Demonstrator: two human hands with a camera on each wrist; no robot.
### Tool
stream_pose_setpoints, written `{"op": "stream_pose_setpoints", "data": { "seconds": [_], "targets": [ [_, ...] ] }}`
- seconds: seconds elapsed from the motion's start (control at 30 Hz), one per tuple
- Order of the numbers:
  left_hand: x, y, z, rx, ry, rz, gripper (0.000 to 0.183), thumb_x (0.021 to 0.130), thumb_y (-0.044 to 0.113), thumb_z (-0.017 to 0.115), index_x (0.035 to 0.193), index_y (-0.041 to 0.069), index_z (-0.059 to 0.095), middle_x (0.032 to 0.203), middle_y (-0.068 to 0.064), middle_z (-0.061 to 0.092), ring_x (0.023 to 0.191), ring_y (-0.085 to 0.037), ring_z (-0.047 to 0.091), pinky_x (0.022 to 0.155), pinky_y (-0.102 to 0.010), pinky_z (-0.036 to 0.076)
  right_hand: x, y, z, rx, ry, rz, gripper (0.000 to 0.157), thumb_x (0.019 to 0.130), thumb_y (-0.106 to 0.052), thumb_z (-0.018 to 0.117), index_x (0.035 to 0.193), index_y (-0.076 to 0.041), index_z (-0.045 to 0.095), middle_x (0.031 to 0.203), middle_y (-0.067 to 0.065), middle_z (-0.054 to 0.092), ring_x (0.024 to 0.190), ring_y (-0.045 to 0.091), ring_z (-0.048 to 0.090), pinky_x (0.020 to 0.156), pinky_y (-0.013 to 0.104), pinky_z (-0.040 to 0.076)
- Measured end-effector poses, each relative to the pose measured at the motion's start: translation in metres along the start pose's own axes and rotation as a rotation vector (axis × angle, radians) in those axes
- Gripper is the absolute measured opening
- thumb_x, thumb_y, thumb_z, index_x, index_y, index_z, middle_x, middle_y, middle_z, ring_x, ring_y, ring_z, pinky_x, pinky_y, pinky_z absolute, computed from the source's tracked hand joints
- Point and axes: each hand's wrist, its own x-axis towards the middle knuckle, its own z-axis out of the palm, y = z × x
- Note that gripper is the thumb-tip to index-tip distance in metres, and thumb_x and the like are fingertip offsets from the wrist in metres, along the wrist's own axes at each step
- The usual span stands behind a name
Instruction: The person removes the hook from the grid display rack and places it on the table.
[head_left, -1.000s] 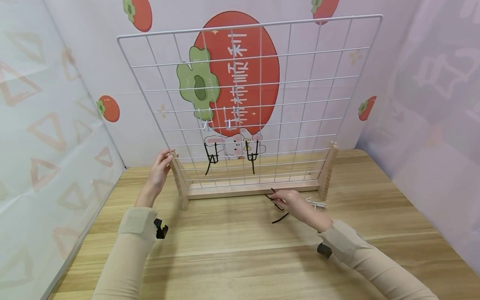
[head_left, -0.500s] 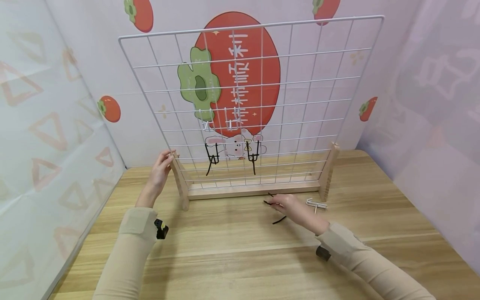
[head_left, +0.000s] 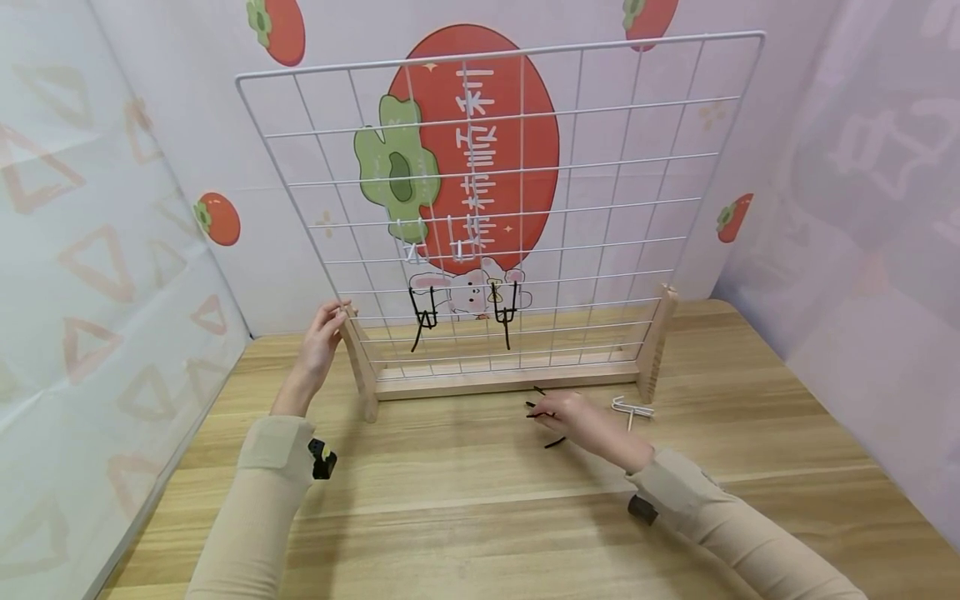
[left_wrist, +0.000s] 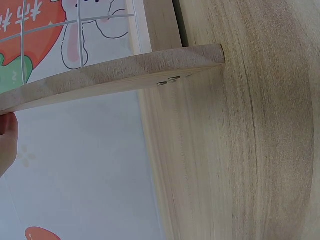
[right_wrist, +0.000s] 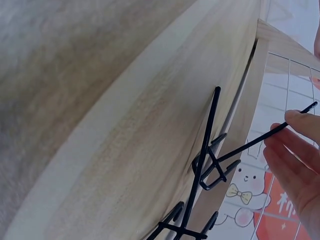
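My left hand (head_left: 321,333) holds the top of the left wooden upright (head_left: 360,367) of a white wire grid rack (head_left: 570,167). Only its fingers and edge show in the left wrist view. My right hand (head_left: 568,417), low in front of the rack's base bar, pinches the straight prong of a black display hook (right_wrist: 250,145) between thumb and fingers. A second black hook (right_wrist: 200,160) lies on the table, overlapping the held one in the right wrist view. Two black hooks, a left one (head_left: 426,317) and a right one (head_left: 505,312), hang on the grid's lower wires.
White hooks (head_left: 461,248) hang higher on the grid, left of centre. Another white hook (head_left: 632,408) lies on the wooden table (head_left: 450,517) right of my right hand. The right wooden upright (head_left: 656,346) stands behind it. A printed cloth backdrop closes off the rear.
My right hand has shifted slightly left and down, and the black hook in it has turned. More of the white hook on the table shows. The left hand stays on the upright.
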Motion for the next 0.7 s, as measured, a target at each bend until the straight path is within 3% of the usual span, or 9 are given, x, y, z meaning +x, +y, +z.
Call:
{"op": "stream_pose_setpoints", "data": {
  "seconds": [0.2,0.47,0.7],
  "targets": [
    [-0.001,0.001,0.001,0.005,-0.001,-0.005,0.015,0.096,0.014,0.034,0.107,0.016,0.045,0.101,0.005,0.051,0.103,-0.01,0.042,0.096,-0.025,0.023,0.0,-0.002,0.003,0.012,-0.012,0.004,0.009,0.08,-0.006,0.063,0.088,-0.006,0.066,0.084,0.002,0.064,0.074,0.011,0.06,0.061,0.02,0.048],
    [-0.001,0.0,0.0,0.01,0.002,-0.013,0.016,0.097,0.012,0.033,0.107,0.017,0.045,0.101,0.005,0.05,0.102,-0.009,0.042,0.094,-0.024,0.024,0.002,-0.001,0.011,0.024,0.03,-0.121,0.009,0.073,0.002,0.068,0.081,-0.003,0.065,0.079,0.006,0.063,0.07,0.015,0.06,0.062,0.019,0.048],
    [0.001,-0.002,-0.001,-0.001,0.001,-0.019,0.018,0.097,0.01,0.032,0.107,0.017,0.044,0.101,0.006,0.051,0.103,-0.009,0.041,0.096,-0.025,0.022,0.002,-0.002,0.016,0.007,0.014,-0.103,0.011,0.071,0.001,0.069,0.08,-0.004,0.066,0.08,0.005,0.063,0.072,0.016,0.06,0.064,0.019,0.049]
  ]
}}
